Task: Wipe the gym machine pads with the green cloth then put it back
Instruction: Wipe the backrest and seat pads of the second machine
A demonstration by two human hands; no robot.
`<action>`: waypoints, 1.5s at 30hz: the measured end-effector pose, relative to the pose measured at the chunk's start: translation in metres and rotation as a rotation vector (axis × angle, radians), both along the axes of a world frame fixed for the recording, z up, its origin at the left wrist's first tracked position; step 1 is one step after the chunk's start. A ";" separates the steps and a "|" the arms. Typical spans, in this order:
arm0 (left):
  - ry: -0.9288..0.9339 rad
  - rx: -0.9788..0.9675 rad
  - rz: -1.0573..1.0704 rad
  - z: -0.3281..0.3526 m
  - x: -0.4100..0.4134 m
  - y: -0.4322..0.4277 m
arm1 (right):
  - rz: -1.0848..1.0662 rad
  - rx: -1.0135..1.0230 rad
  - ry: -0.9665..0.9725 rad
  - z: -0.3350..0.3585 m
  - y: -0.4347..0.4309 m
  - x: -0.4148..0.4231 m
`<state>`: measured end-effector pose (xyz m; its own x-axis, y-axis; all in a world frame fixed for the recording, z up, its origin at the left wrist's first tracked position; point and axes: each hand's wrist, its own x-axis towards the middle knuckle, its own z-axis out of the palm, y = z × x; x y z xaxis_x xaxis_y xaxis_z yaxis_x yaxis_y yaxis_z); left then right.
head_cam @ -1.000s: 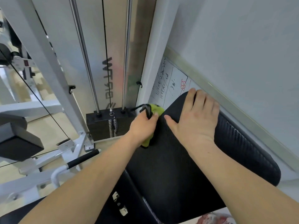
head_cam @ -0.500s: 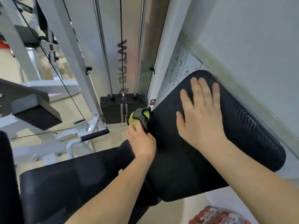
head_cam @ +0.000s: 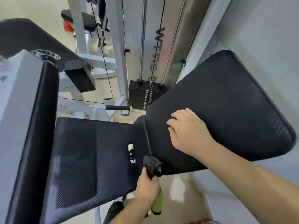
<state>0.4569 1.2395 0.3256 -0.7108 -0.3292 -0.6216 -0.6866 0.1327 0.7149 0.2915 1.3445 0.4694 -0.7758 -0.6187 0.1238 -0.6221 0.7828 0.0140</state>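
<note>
Left hand: the left hand (head_cam: 148,185) is closed in a fist around the green cloth (head_cam: 157,199), at the lower near edge of the back pad, beside the gap between the two pads.
Green cloth: bunched in the left fist; a dark, blackish part sticks up above the fingers and touches the back pad's edge, while a green fold hangs down below the hand over the floor.
Right hand: the right hand (head_cam: 188,131) lies palm down on the back pad, fingers loosely curled and holding nothing, near the pad's narrow end.
Back pad: the back pad (head_cam: 226,102) is black with a ribbed texture, tilted, widening toward the wall on the right.
Seat pad: the seat pad (head_cam: 84,159) is black, set left of the back pad and meeting it at a narrow neck with a small cut-out where metal fittings show.
Side pad: a long dark pad (head_cam: 37,126) runs along the left, edging a grey panel.
Weight stack: the weight stack (head_cam: 142,94) stands behind the pads between two chrome guide rods (head_cam: 142,38), with a cable running down to it.
Handle: a black-gripped handle (head_cam: 118,108) sticks out from the white frame just left of the stack.
Wall: a pale wall (head_cam: 267,29) rises just beside the back pad on the right.
</note>
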 end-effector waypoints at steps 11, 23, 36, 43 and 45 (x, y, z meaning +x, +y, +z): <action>0.287 -0.050 -0.047 -0.055 -0.104 -0.057 | 0.154 0.538 -0.131 -0.089 -0.123 -0.078; 0.009 -0.117 0.144 -0.129 -0.231 -0.118 | 0.147 0.701 -0.136 -0.135 -0.148 -0.119; 0.312 -0.225 0.256 -0.108 -0.059 -0.015 | 0.126 0.815 -0.199 -0.137 -0.153 -0.114; 0.119 -0.180 0.152 -0.141 -0.198 -0.103 | 0.159 0.758 -0.150 -0.139 -0.149 -0.115; 0.083 -0.175 0.182 -0.155 -0.187 -0.101 | 0.159 0.761 -0.135 -0.141 -0.150 -0.117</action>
